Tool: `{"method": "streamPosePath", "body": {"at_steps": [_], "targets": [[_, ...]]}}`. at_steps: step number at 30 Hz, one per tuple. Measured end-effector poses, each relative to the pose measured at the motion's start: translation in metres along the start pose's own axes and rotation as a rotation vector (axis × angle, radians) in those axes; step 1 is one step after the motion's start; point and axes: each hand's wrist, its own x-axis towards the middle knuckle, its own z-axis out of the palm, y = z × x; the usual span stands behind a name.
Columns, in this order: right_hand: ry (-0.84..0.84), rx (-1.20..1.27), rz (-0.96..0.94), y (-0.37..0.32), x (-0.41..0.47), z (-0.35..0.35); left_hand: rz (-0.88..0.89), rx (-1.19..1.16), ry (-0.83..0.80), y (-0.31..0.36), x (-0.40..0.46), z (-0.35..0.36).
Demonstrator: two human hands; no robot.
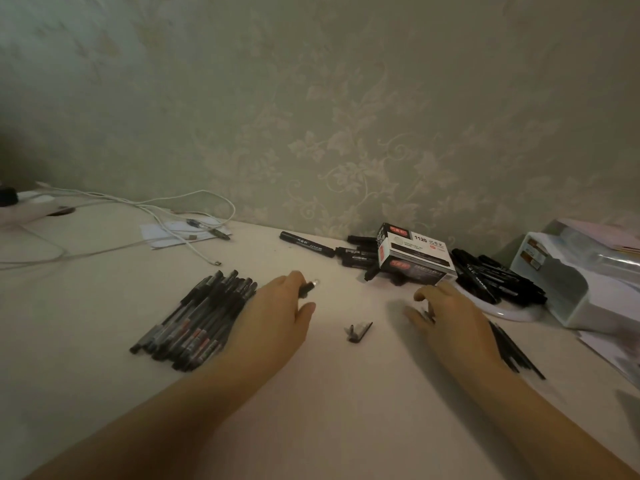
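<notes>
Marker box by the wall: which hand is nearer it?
Right. The right hand sits just in front of the marker box, apart from it; the left hand, holding a pen, is farther off to its left.

pen [307, 289]: black, silver tip exposed, pointing up-right | small black part [429, 314]: mostly hidden, unclear

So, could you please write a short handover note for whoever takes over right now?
Left grip holds a pen, tip bare.
Right grip curls over a small dark piece; hold unclear.
A cap lies between them.
Done: pen pile at left.
Left to do, likely: cap this pen, add it to the pile; thin rods lie by the right wrist.
</notes>
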Motion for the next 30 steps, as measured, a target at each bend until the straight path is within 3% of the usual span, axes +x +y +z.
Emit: {"method": "streamPosePath", "body": {"at_steps": [4, 8, 12, 19, 22, 25, 27, 30], "targets": [[0.15, 0.087, -0.057, -0.012, -0.002, -0.003, -0.212, 0.253, 0.033, -0.017, 0.011, -0.027], [0.142, 0.086, -0.09, -0.018, -0.004, -0.002, -0.277, 0.428, -0.103, -0.02, 0.01, -0.034], [0.167, 0.103, -0.126, -0.019, -0.007, -0.002, -0.279, 0.452, -0.186, -0.017, 0.009, -0.031], [0.129, 0.095, -0.129, -0.023, -0.009, -0.001, -0.289, 0.493, -0.183, -0.011, 0.008, -0.026], [0.112, 0.271, -0.111, -0.032, -0.009, -0.003, -0.251, 0.457, -0.183, -0.007, 0.006, -0.023], [0.009, 0.743, 0.054, -0.052, -0.009, -0.01, -0.164, 0.208, -0.121, 0.0, 0.005, -0.022], [-0.215, 1.093, 0.225, -0.067, -0.014, -0.016, -0.111, -0.147, -0.074, 0.008, 0.004, -0.021], [-0.503, 1.36, 0.38, -0.081, -0.024, -0.016, -0.052, -0.503, -0.098, 0.021, 0.0, -0.012]]}}
